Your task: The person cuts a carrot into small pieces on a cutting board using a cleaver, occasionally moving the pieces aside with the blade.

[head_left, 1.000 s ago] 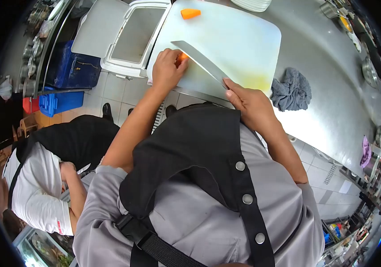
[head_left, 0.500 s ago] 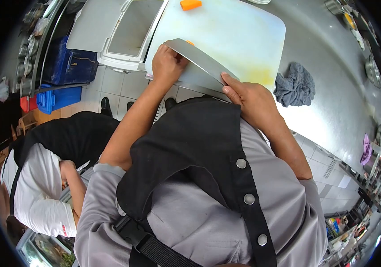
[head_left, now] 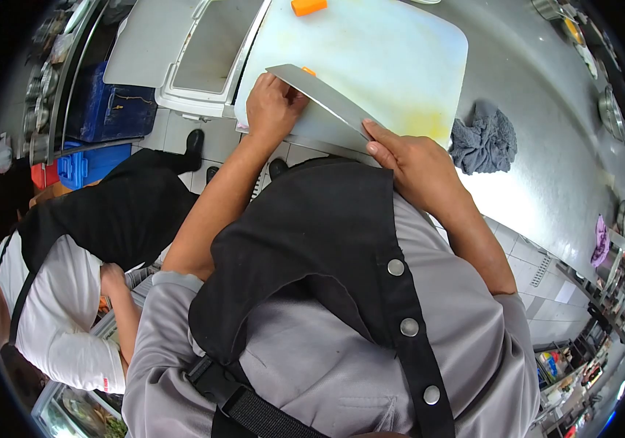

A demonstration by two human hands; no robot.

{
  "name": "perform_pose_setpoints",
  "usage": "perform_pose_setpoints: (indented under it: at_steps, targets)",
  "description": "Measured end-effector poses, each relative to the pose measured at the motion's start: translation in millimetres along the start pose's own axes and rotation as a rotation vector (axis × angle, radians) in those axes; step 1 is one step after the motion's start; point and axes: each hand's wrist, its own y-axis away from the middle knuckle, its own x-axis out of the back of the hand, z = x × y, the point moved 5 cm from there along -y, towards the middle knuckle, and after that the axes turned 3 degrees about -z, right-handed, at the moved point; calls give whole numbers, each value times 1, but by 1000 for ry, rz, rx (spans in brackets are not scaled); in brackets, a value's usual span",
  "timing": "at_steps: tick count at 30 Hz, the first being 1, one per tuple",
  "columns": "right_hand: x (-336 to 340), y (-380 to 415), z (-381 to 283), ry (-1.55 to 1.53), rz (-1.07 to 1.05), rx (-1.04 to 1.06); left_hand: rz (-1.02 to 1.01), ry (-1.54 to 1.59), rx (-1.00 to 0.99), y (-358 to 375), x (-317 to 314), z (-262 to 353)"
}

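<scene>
My right hand (head_left: pixel 416 164) is wrapped round the handle end of a wide knife (head_left: pixel 321 96), whose blade slants up and left over the white cutting board (head_left: pixel 393 58). Behind the blade's far end, at the board's near left edge, my left hand (head_left: pixel 273 108) has its fingers curled; what they hold, if anything, is hidden. A small orange piece (head_left: pixel 309 71) peeks out just beyond the blade. Farther back on the board lies a larger orange piece (head_left: pixel 309 6).
A grey cloth (head_left: pixel 483 139) lies on the steel counter (head_left: pixel 546 175) right of the board. An open white bin (head_left: pixel 217 51) stands left of it. Another person (head_left: pixel 71 314) in a dark apron is at lower left, near blue containers (head_left: pixel 111 106).
The other person's leg and shoe have shifted, and the dark apron sits a little lower and farther left. Both my hands and the knife have hardly moved.
</scene>
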Motion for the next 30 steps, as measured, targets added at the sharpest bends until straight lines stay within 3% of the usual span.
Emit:
perform_pose_setpoints:
  at_steps: [14,16,30]
  targets:
    - [-3,2,-1,-22,4,-8,-33,32,22,1,-3,-3]
    - [-2,3,-3,-7,91,85,-46,36,37,1,-4,-4]
    - [2,-5,3,-97,19,19,-61,-33,31,-1,-3,0]
